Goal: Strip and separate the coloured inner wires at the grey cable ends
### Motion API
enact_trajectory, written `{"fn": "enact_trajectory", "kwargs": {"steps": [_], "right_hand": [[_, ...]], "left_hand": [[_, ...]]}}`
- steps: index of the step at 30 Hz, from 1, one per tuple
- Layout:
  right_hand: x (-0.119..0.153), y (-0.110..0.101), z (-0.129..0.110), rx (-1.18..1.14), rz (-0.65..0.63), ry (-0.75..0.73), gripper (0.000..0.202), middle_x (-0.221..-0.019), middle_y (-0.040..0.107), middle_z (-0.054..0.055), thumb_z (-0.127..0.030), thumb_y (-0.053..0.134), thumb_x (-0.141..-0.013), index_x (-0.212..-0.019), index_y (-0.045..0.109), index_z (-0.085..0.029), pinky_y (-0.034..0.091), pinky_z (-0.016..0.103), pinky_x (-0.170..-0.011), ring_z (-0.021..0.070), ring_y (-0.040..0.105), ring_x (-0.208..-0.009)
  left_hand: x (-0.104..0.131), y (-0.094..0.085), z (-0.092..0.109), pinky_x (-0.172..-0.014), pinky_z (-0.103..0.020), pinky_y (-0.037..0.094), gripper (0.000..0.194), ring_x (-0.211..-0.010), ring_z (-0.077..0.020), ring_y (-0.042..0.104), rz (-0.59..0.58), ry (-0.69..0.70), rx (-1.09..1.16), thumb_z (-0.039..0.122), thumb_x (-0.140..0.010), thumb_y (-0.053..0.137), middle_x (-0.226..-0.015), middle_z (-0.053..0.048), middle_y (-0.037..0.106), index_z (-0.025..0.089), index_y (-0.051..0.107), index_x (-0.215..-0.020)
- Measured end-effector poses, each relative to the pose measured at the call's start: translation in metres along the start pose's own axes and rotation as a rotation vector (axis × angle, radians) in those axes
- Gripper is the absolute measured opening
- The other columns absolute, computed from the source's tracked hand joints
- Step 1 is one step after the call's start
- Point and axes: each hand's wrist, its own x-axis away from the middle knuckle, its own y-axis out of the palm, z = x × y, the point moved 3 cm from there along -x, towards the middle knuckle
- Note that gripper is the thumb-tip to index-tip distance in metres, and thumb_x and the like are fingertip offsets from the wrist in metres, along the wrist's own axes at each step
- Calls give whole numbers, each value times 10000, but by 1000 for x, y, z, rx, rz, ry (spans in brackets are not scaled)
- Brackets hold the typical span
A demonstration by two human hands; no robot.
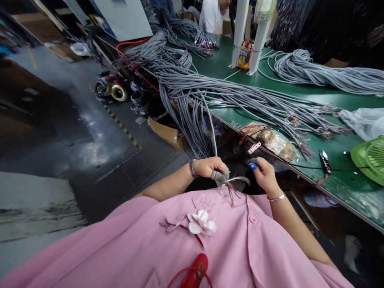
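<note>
My left hand (214, 169), with grey finger covers, pinches the end of a grey cable near my pink shirt. Coloured wires (232, 193) fan out below its fingertips, and a pale strip (242, 179) curves off to the right. My right hand (263, 174) is closed just right of that strip, with blue on the thumb; whatever its fingers hold is too small to make out. Many grey cables (192, 82) lie in a long bundle across the green table (348, 176), some hanging over its edge.
On the table are a cutter (325, 162), a green fan (370, 160), a plastic bag (364, 122) and a taped block (274, 144). A cardboard box (168, 132) stands below the edge. Red scissors handles or a tool (196, 272) hang at my chest. Behind the table is a person (211, 16).
</note>
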Motion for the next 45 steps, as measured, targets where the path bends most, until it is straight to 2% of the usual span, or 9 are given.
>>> {"fn": "enact_trajectory", "kwargs": {"steps": [3,7,10,16,26,31,37,41,45], "right_hand": [[18,-7,34,-150,220,258,247,-799,677,44,-406,596,-904,-917,696,-181,487,312,-679,182,605,-738],[33,3,49,-475,161,539,462,-480,421,-47,-577,547,-900,-800,685,-147,231,231,-401,87,322,-411],[23,9,44,-650,135,574,539,-515,437,-42,-650,496,-898,-830,688,-152,168,228,-387,64,244,-399],[-24,19,36,-883,122,680,603,-576,554,-1,-766,544,-789,-766,657,-174,195,207,-351,63,335,-414],[-45,28,30,-1085,243,728,476,-604,600,3,-617,756,-711,-691,603,-167,246,180,-342,61,416,-434],[-49,32,28,-1179,321,632,430,-584,531,-32,-555,777,-733,-681,588,-171,294,193,-382,53,375,-452],[-49,36,32,-1163,320,600,480,-507,329,-79,-583,735,-764,-625,491,-194,250,223,-396,60,249,-435],[-47,37,34,-1170,316,618,473,-533,387,-64,-608,726,-755,-654,515,-196,260,241,-417,71,269,-451],[-43,36,35,-1177,206,692,505,-586,455,-45,-674,677,-759,-688,525,-197,234,219,-392,65,302,-452]], "left_hand": [[-1,-8,1,-594,-271,519,290,-603,-196,657,85,15,-50,461,-715,781,-688,-127,707,173,782,-755],[-5,-19,-2,-568,-248,500,291,-585,-167,632,283,95,-165,439,-758,753,-699,-110,706,155,782,-819],[-14,-21,-6,-529,-215,475,334,-547,-124,592,364,134,-191,449,-822,694,-692,-86,685,125,755,-867],[-44,-27,-11,-491,-169,419,394,-508,-63,503,487,154,-120,481,-828,686,-631,-16,598,87,689,-828],[-72,-36,-37,-495,-167,396,424,-505,-59,482,459,46,-137,506,-851,646,-599,5,565,84,673,-842],[-77,-32,-42,-529,-168,404,394,-553,-71,507,390,50,-195,469,-877,623,-627,-11,585,82,689,-843],[-81,-29,-45,-531,-172,395,402,-545,-72,502,355,48,-218,476,-873,622,-615,-9,590,83,682,-811],[-78,-27,-38,-536,-172,398,410,-544,-71,497,373,64,-199,487,-872,621,-609,-4,576,91,660,-775],[-65,-18,-30,-526,-175,409,394,-531,-71,494,352,70,-164,470,-880,617,-623,-7,577,85,668,-818]]}}
